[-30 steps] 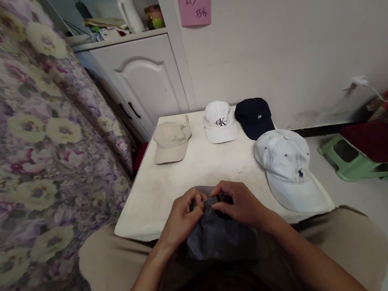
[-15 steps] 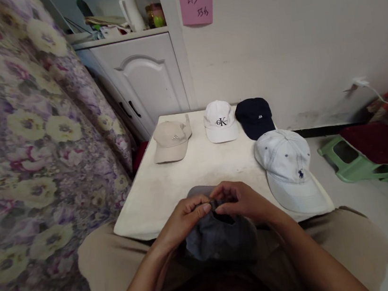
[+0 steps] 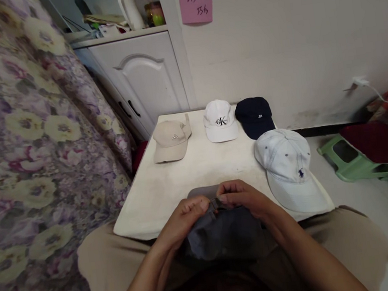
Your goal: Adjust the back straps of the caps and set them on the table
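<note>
A dark grey baseball cap (image 3: 223,237) rests in my lap at the table's near edge, its back opening toward me and its brim pointing away. My left hand (image 3: 190,212) pinches the back strap near the buckle from the left. From the right, my right hand (image 3: 240,196) pinches the other part of the strap, a small gap from the left fingertips. Fingers partly hide the buckle. Beyond lie a beige cap (image 3: 170,139), a white cap (image 3: 219,118) with black letters, a navy cap (image 3: 254,113) and, closest on the right, a pale denim cap (image 3: 287,162).
The caps sit on a small table with a cream cover (image 3: 150,194). A floral curtain (image 3: 35,185) hangs at left, and a white cabinet (image 3: 142,76) stands behind. On the floor at right is a green stool (image 3: 342,159) with a dark red top.
My right hand has shifted slightly right, away from the left, and the strap between them shows more. The grey cap has turned a little; the other caps stay put.
</note>
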The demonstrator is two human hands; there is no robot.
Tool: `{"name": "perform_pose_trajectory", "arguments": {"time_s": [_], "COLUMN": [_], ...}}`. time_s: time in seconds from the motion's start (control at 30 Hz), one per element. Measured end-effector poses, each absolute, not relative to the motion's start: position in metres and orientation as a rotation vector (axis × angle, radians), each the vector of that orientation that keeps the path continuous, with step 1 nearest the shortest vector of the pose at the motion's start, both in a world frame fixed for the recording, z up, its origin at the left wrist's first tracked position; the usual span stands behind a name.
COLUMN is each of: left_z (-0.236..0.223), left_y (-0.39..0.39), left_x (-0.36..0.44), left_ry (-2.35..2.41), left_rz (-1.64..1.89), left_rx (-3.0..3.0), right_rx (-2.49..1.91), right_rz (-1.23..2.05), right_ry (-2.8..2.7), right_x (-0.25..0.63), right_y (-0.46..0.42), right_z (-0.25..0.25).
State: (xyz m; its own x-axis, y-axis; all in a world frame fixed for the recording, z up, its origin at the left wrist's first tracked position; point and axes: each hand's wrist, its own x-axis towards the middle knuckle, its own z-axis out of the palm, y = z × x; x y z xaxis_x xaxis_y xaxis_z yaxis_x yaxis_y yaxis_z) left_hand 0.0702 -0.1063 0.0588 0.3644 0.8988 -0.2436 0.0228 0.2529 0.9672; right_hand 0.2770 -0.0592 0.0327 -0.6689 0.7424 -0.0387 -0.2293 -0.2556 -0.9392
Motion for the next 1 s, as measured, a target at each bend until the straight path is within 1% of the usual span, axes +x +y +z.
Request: {"name": "perform_pose_trajectory", "arguments": {"time_s": [0.17,0.57,0.83,1.0], "left_z": [0.060,0.062,0.072,0.069], "left_y": [-0.108,-0.110,-0.109,-0.111], "left_x": [0.070,0.066,0.079,0.086], "left_ry": [1.069,1.023,1.097,1.052], "left_rz": [0.774,0.713,0.722,0.774], "left_rx": [1.107,1.107,1.345,1.231], "right_rx": [-0.645,-0.672,-0.683,-0.653], "right_rz": [1.999,1.944,1.935,1.965], "right_ry": [-1.397,-1.464,-1.484,-1.426], "right_x": [0.277,0.280,0.276,0.276], "right_y": [-0.059,-0.057,-0.060,-0.061], "right_z": [0.034,0.033,0.034,0.033]}}
